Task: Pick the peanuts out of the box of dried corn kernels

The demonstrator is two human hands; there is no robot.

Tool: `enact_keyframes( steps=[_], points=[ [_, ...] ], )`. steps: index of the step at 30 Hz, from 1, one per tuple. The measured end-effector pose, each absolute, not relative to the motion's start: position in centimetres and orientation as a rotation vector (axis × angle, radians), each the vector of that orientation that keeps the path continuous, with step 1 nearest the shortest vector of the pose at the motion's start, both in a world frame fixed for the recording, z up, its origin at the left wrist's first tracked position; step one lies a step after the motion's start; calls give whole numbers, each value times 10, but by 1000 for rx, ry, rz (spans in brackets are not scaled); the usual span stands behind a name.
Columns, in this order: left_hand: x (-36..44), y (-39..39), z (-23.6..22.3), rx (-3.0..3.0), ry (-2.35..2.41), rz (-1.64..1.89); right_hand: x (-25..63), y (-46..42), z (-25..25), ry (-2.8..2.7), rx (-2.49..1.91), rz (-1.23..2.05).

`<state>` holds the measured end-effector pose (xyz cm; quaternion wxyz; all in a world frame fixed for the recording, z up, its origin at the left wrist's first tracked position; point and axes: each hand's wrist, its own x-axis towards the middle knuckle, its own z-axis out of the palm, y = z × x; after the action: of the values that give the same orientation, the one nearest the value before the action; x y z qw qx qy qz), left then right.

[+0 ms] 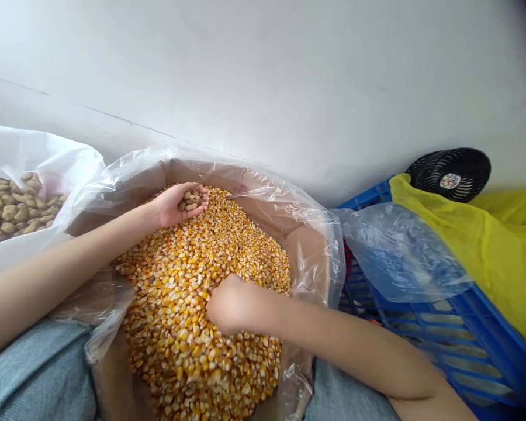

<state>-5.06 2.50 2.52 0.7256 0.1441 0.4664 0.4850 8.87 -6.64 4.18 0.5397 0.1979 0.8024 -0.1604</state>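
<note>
A cardboard box lined with clear plastic [309,245] sits between my knees, filled with yellow corn kernels [201,327]. My left hand [175,204] is cupped palm up over the far side of the corn and holds several brown peanuts [191,200]. My right hand [228,304] is pushed fingers-down into the kernels near the middle, so its fingers are hidden.
A white bag of peanuts in the shell [9,207] stands at the left. A blue plastic crate [442,345] at the right holds a clear bag [398,251] and a yellow bag [486,245]. A small black fan [451,172] sits behind it. A white wall is ahead.
</note>
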Motion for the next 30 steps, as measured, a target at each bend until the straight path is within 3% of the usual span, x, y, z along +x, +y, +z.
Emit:
enact_keyframes(
  steps=[2,5,11,16,30],
  points=[
    [-51,26,25,316,1022,1076,91,-55,64,1921,336,-350],
    [-51,26,25,311,1024,1080,103,-18,80,2011,613,-300],
    [-51,26,23,325,1020,1064,135,52,41,2059,1291,-176],
    [-50,27,23,314,1043,1059,147,59,9,2092,1129,-386],
    [-50,26,24,326,1046,1048,167,70,-7,2148,1181,-528]
  ],
)
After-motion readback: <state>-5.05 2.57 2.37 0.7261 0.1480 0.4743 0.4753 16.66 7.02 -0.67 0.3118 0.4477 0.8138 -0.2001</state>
